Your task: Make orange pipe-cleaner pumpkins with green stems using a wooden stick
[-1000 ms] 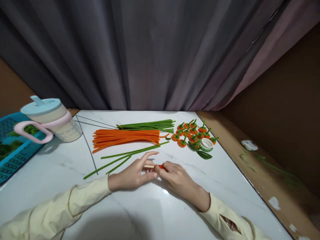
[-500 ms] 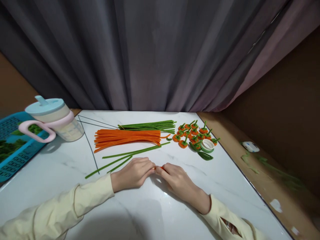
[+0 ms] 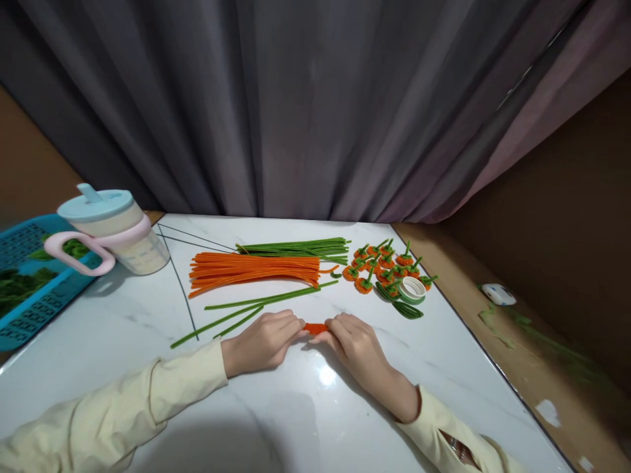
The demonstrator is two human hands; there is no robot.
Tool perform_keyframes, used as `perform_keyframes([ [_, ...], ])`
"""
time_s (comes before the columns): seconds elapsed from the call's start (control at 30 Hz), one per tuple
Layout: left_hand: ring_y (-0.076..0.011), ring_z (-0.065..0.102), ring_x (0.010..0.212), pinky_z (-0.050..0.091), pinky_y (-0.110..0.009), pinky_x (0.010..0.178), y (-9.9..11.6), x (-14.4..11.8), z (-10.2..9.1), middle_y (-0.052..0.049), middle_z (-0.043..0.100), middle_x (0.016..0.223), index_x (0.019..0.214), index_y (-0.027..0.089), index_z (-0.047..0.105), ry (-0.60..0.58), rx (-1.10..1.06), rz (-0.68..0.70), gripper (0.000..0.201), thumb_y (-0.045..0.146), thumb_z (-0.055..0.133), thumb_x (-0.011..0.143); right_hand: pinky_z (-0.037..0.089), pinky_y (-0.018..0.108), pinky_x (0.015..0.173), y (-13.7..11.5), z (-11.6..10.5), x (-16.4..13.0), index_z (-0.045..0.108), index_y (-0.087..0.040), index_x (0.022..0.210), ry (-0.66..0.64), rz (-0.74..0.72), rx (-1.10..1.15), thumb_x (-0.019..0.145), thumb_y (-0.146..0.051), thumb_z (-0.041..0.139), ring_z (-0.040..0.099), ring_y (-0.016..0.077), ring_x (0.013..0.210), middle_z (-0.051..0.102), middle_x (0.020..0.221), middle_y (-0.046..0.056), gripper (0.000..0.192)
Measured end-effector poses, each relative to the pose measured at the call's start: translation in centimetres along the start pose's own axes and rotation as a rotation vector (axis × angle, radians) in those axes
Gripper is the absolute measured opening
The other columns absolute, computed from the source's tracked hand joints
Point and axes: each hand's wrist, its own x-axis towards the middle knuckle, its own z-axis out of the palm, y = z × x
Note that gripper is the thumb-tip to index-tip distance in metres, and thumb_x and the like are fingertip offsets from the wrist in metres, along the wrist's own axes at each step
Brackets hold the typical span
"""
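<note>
Between my two hands a short orange piece of fuzzy pipe cleaner (image 3: 315, 328) is held level, just above the table. My left hand (image 3: 266, 339) pinches its left end; my right hand (image 3: 359, 345) pinches the right end. The fingertips hide both ends. Beyond them lies a thick bundle of orange pipe cleaners (image 3: 254, 270), with a bundle of green pipe cleaners (image 3: 296, 247) behind it. Several loose green pipe cleaners (image 3: 217, 326) rest close to my left hand. At the right sits a group of small orange persimmon-like shapes with green stems (image 3: 386, 261).
A roll of tape (image 3: 413, 288) and coiled green strands (image 3: 408, 310) lie at the right. On the left stand a blue-lidded cup (image 3: 133, 240) with a pink handle and a blue basket (image 3: 44, 299) holding greenery. A grey curtain (image 3: 296, 118) hangs behind the white table (image 3: 276, 420).
My hands have moved slightly apart, and more of the orange piece shows between my fingers. The whole view has shifted a little.
</note>
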Motion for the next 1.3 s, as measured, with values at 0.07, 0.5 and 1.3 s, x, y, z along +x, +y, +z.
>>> perform_keyframes([
  [0.07, -0.0153, 0.045, 0.057, 0.035, -0.026, 0.051, -0.1, 0.0, 0.0, -0.003, 0.050, 0.061, 0.080, 0.014, 0.052, 0.001, 0.021, 0.016, 0.023, 0.012, 0.033, 0.094, 0.032, 0.025, 0.054, 0.1, 0.1, -0.1, 0.049, -0.017, 0.063, -0.007, -0.005, 0.014, 0.098, -0.044, 0.031, 0.045, 0.0133, 0.050, 0.050, 0.054, 0.000, 0.047],
  [0.5, -0.0159, 0.044, 0.058, 0.035, -0.027, 0.052, 0.0, -0.2, 0.1, -0.004, 0.055, 0.066, 0.076, 0.017, 0.049, 0.034, 0.161, 0.125, 0.024, -0.001, 0.034, 0.077, 0.027, 0.025, 0.049, -0.8, 0.1, 0.2, 0.048, -0.016, 0.061, -0.002, -0.084, 0.035, 0.100, -0.034, 0.031, 0.038, 0.0113, 0.046, 0.045, 0.051, -0.001, 0.046],
  [1.3, -0.0141, 0.044, 0.054, 0.032, -0.025, 0.048, 0.7, -1.1, 1.1, -0.002, 0.054, 0.063, 0.072, 0.018, 0.045, 0.072, 0.153, 0.081, 0.024, -0.003, 0.034, 0.076, 0.023, 0.024, 0.045, -1.4, 1.4, -0.7, 0.048, -0.016, 0.064, -0.003, -0.108, 0.105, 0.100, -0.026, 0.035, 0.033, 0.0100, 0.043, 0.043, 0.051, -0.002, 0.040],
])
